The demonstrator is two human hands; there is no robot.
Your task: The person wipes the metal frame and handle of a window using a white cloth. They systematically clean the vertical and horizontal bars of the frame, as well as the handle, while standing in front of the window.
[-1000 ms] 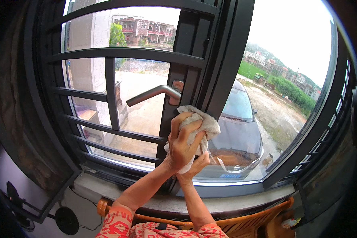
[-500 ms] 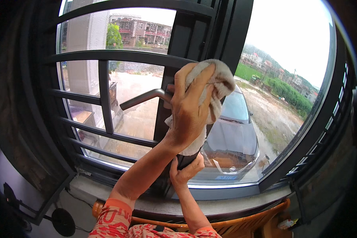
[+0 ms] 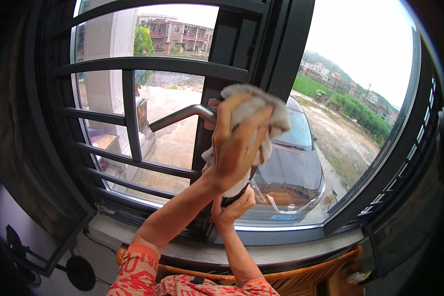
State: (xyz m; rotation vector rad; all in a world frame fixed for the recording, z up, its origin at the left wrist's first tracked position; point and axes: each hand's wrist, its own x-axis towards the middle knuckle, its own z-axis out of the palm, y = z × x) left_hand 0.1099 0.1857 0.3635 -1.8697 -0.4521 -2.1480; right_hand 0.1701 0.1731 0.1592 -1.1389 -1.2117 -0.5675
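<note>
We see the left hand (image 3: pixel 234 153) holding a pale grey cloth (image 3: pixel 277 116), its fingers spread over the bunched fabric; hand and cloth are slightly blurred. The cloth lies over the dark post (image 3: pixel 269 54), just right of the handle (image 3: pixel 180 114), with a paler fold showing below the palm. We cannot tell how firmly it presses.

On the near side, the right hand (image 3: pixel 234 209) is curled at the lower part of the post, just below the cloth, thumb to the left and fingers to the right; we cannot tell whether it grips or only rests there.

The handle's lever points left, its bent end partly behind the left hand. Left of the post we note dark bars (image 3: pixel 153 64) across the glass; right of it, one large pane, through which a dark car (image 3: pixel 291 172) shows. Far off stand a brick building (image 3: pixel 180 34), to the left, and a green field (image 3: pixel 357 116), to the right. Nearest to us run a grey sill (image 3: pixel 281 254) and a slatted wooden seat (image 3: pixel 301 276), beside the patterned sleeves (image 3: pixel 138 266).
</note>
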